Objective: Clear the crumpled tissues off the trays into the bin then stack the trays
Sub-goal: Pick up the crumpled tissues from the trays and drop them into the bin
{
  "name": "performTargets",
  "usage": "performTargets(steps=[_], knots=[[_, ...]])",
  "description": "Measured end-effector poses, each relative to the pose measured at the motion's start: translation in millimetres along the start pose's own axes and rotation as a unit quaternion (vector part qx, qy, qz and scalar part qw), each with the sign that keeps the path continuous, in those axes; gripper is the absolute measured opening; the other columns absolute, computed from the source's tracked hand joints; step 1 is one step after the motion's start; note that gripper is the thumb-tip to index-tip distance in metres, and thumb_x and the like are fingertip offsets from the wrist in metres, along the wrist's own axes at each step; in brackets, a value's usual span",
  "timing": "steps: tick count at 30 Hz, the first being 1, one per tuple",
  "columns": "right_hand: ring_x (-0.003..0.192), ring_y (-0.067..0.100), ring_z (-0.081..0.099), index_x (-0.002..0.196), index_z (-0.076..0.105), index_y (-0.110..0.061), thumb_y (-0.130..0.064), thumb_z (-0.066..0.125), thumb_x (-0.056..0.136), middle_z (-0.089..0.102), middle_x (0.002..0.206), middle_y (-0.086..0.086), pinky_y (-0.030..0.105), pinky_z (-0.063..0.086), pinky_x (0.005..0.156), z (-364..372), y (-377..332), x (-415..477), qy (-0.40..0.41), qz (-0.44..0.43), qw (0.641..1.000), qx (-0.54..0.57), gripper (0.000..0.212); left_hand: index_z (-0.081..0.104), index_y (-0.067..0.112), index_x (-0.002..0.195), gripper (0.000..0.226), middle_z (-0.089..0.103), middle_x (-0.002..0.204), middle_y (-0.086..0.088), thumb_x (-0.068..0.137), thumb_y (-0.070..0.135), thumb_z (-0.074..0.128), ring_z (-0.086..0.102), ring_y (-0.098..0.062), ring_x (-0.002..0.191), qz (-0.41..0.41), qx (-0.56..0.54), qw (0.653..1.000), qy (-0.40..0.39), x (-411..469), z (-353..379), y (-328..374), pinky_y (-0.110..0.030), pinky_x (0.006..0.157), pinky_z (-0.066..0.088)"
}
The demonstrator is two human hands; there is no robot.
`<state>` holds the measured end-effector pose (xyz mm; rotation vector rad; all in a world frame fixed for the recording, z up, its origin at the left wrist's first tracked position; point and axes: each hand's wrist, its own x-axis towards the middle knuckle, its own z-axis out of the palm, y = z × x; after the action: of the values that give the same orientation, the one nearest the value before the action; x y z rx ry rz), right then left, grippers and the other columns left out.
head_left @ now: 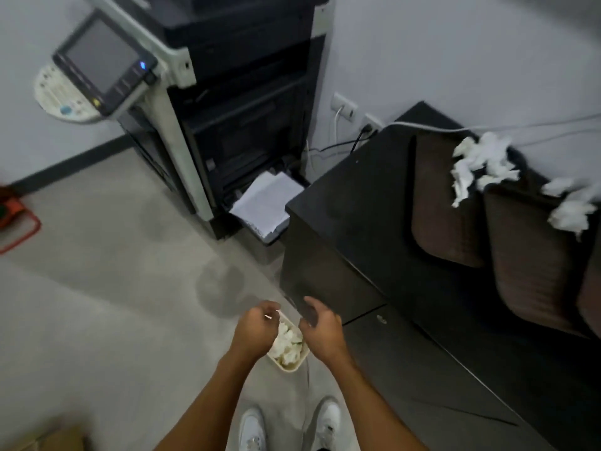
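Observation:
A small cream bin (288, 366) stands on the floor by the black cabinet's corner, filled with crumpled white tissues (287, 343). My left hand (257, 330) and my right hand (320, 330) hover over the bin on either side, fingers loosely curled and apart, with nothing in them. On the cabinet top at the right lie dark brown trays (445, 219) (536, 262) side by side. More crumpled tissues (481, 164) sit across their far ends, with another clump (572, 209) at the right edge.
The black cabinet (357, 206) fills the right side. A large copier (234, 109) stands at the back with paper (270, 203) sticking out low down. Cables run from wall sockets (344, 105). A red frame (19, 229) lies at far left. My white shoes (253, 431) are below.

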<state>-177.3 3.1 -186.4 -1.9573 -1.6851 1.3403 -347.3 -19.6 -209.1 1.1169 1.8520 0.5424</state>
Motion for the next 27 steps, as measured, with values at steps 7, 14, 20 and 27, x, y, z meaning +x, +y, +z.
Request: performTargets(steps=[7, 14, 20, 27], knots=[[0.128, 0.010, 0.057, 0.140, 0.059, -0.026, -0.020, 0.067, 0.091, 0.063, 0.138, -0.005, 0.032, 0.046, 0.111, -78, -62, -59, 0.107, -0.079, 0.991, 0.026, 0.050, 0.068, 0.033, 0.107, 0.020, 0.071, 0.093, 0.012, 0.095, 0.017, 0.064, 0.068, -0.002, 0.087, 0.084, -0.012, 0.996, 0.002, -45, -47, 109, -0.023, 0.085, 0.055], [0.120, 0.005, 0.058, 0.141, 0.059, -0.029, -0.023, 0.069, 0.091, 0.064, 0.132, -0.009, 0.030, 0.050, 0.105, -170, -79, -99, 0.234, -0.133, 0.963, 0.033, 0.052, 0.069, 0.022, 0.118, 0.025, 0.071, 0.102, 0.005, 0.095, 0.014, 0.067, 0.066, -0.006, 0.095, 0.218, 0.003, 0.975, -0.039, -71, -56, 220, -0.016, 0.084, 0.047], [0.126, 0.009, 0.057, 0.141, 0.059, -0.025, -0.023, 0.070, 0.091, 0.064, 0.135, -0.008, 0.036, 0.050, 0.106, -244, -63, -121, 0.323, -0.132, 0.936, 0.033, 0.052, 0.066, 0.022, 0.123, 0.027, 0.067, 0.107, 0.005, 0.096, 0.017, 0.067, 0.064, -0.007, 0.096, 0.290, 0.000, 0.954, -0.069, -84, -34, 302, -0.021, 0.085, 0.051], [0.129, 0.013, 0.056, 0.143, 0.057, -0.025, -0.025, 0.069, 0.090, 0.064, 0.136, -0.004, 0.035, 0.045, 0.112, -323, -32, -124, 0.372, -0.092, 0.923, 0.031, 0.054, 0.067, 0.023, 0.122, 0.029, 0.068, 0.106, 0.007, 0.093, 0.018, 0.071, 0.066, -0.007, 0.094, 0.348, -0.002, 0.933, -0.085, -83, 15, 379, -0.007, 0.075, 0.044]])
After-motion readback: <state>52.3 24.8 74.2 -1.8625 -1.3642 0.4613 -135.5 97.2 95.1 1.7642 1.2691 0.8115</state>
